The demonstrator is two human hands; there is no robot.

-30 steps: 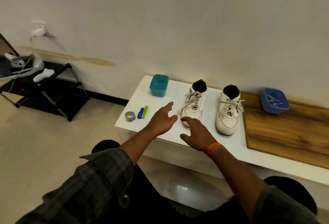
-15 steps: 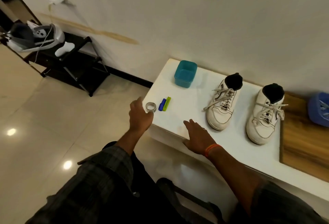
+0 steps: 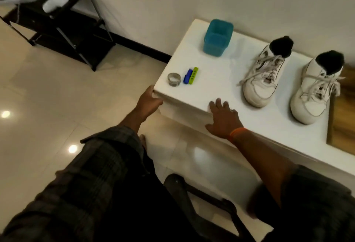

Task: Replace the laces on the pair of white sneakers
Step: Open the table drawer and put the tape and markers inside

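Both white sneakers (image 3: 261, 76) (image 3: 315, 91) stand laced on the white table (image 3: 211, 68), toes toward the near edge, heels toward the wall. The right hand (image 3: 223, 118) lies flat with fingers spread at the near edge, just left of the nearer sneaker, so it seems better placed to reach it. The left hand (image 3: 148, 100) curls over the table's left corner, well apart from both.

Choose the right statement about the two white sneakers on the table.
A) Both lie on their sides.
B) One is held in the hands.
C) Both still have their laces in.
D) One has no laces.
C: the left sneaker and the right sneaker both stand upright with laces threaded, and neither hand touches them.
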